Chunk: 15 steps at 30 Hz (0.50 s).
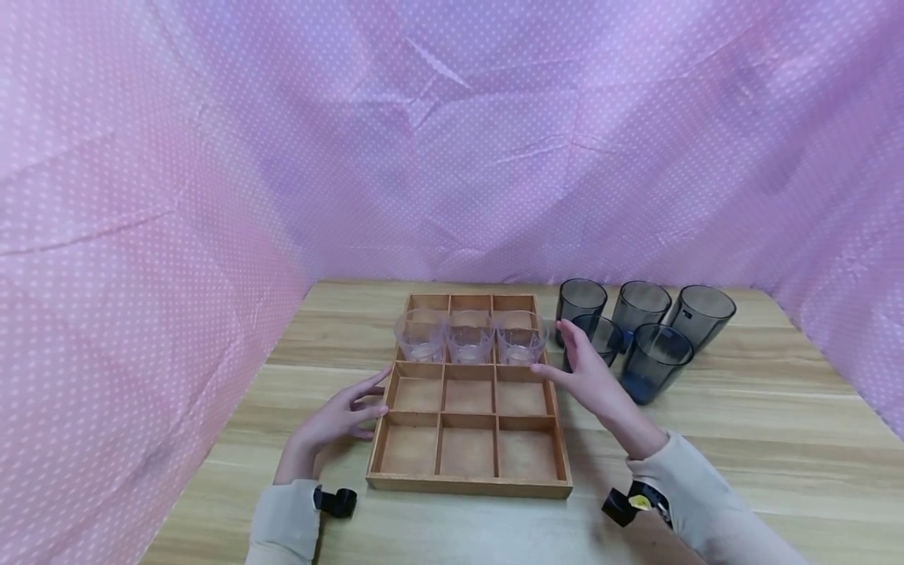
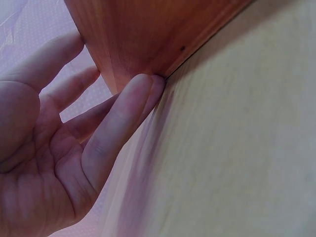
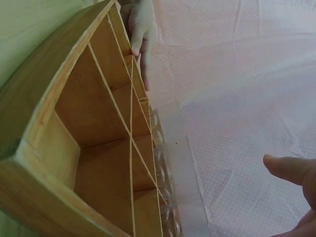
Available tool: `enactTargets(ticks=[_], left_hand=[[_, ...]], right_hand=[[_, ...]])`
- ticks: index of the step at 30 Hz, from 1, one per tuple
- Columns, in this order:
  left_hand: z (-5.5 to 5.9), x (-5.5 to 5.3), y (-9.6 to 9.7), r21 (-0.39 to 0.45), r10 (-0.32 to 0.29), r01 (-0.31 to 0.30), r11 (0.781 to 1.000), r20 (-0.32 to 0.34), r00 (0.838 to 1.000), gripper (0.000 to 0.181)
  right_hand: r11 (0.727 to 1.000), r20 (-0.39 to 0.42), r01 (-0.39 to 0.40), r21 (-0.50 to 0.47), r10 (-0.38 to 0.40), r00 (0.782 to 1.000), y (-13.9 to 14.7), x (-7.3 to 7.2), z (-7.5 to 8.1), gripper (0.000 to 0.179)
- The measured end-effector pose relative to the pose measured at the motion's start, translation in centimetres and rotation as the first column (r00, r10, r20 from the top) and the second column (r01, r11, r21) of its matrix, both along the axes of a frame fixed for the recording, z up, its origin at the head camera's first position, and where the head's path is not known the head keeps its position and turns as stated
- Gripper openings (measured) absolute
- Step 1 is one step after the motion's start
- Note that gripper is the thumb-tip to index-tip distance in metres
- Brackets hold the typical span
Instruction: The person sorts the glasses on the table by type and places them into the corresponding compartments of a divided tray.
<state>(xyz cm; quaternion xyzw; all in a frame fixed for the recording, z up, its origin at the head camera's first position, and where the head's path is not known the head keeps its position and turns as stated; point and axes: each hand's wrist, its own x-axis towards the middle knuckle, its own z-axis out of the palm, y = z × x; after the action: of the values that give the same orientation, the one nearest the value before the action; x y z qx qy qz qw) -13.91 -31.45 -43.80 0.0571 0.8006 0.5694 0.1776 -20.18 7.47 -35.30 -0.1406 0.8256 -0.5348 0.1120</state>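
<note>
"On the worktop (image 1: 763,439), where is the wooden box (image 1: 469,485) set?"

"Between the two hands. Its left wall is touched by the fingertips of the left grip (image 1: 346,412), whose fingers are spread, with nothing clasped."

"And the right grip (image 1: 589,377)?"

"It is held released near the rightmost of three clear glasses (image 1: 470,337), thumb and fingers parted. The glasses are stood side by side across the box, beyond its two nearest rows of compartments."

"Can any writing be read?"

"A small dark label (image 1: 687,315) is seen on the back right one of five grey cups (image 1: 657,357), grouped right of the box; it is too small to be read."
</note>
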Motion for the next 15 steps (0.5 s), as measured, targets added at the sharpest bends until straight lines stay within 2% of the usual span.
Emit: enactTargets(ticks=[15], left_hand=[[-0.3, 0.1, 0.2, 0.004, 0.000, 0.000, 1.000, -0.011, 1.000, 0.073]], right_hand=[[0.999, -0.015, -0.006, -0.033, 0.005, 1.000, 1.1, 0.9, 0.4, 0.089]])
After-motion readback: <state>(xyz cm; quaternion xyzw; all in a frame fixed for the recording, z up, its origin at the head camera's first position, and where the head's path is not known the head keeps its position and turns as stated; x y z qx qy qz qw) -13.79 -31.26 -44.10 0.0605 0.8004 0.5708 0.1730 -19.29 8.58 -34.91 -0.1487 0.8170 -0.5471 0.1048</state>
